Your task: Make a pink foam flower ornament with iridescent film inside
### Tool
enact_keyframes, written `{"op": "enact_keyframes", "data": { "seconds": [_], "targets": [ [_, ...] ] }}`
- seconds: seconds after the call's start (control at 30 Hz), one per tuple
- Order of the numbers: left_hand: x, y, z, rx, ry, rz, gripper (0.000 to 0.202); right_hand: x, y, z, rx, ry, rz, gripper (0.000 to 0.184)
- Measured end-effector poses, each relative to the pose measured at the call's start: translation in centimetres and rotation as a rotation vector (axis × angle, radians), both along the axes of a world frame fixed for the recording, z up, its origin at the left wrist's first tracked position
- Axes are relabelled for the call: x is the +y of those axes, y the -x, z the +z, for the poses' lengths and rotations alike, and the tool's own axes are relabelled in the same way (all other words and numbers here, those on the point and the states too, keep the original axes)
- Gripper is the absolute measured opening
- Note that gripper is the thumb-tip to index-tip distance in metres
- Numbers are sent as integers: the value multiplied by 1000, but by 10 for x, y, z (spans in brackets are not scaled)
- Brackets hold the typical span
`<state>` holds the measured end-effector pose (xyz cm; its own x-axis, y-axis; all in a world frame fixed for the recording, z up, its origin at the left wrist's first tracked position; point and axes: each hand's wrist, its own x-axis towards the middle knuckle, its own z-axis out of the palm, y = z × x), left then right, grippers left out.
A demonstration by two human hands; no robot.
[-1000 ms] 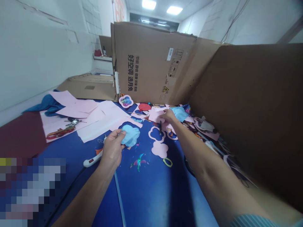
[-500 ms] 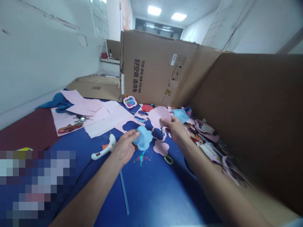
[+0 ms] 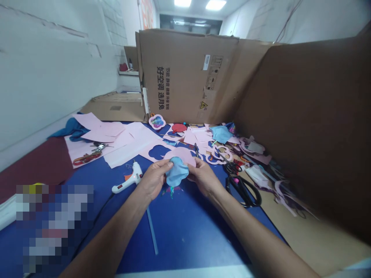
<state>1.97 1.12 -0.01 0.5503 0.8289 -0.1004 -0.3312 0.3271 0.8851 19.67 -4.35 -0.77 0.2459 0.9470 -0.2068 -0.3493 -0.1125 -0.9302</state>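
The left hand (image 3: 153, 179) and right hand (image 3: 204, 178) have their grips clamped on a blue cloud (image 3: 176, 173), holding it against a pink piece (image 3: 180, 153) so both stay together above the desk (image 3: 185, 239). A glue gun (image 3: 127, 177) lies near. The carton (image 3: 185, 73) behind reads "好空调 选月兔".

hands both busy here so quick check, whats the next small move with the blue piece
I'd probably smooth the blue piece flat onto the pink cutout next: your left hand and right hand pinch it so it looks bunched, and the pink sits right behind it.
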Motion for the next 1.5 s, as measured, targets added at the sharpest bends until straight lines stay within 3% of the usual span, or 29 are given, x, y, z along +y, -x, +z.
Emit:
{"op": "enact_keyframes", "data": {
  "seconds": [0.2,0.5,0.7,0.9,1.13,1.2,1.3,1.4,1.5],
  "targets": [
    [1,0,0,-10,-16,187,36,-8,-6,4,-181,-128,-177,49],
    [0,0,-1,-94,14,264,38,-19,20,3,-76,19,8,55],
    [-3,-2,-1,-114,32,227,33,-17,24,2,9,53,-33,62],
    [-8,-5,0,-82,1,213,37,-17,25,-1,49,-8,-31,54],
    [-1,0,-7,31,12,366,45,-15,8,2,25,-37,-49,41],
    [0,1,-9,90,-29,400,45,-14,0,7,-104,-91,-116,36],
    [-6,-3,-7,163,-111,388,46,-17,-8,13,-568,-273,-267,24],
    [-18,-9,-2,142,-156,240,54,-22,-5,12,-1089,-504,-292,20],
    [-26,-15,1,40,-127,69,55,-28,9,6,-1393,-595,-195,27]
  ]
}}
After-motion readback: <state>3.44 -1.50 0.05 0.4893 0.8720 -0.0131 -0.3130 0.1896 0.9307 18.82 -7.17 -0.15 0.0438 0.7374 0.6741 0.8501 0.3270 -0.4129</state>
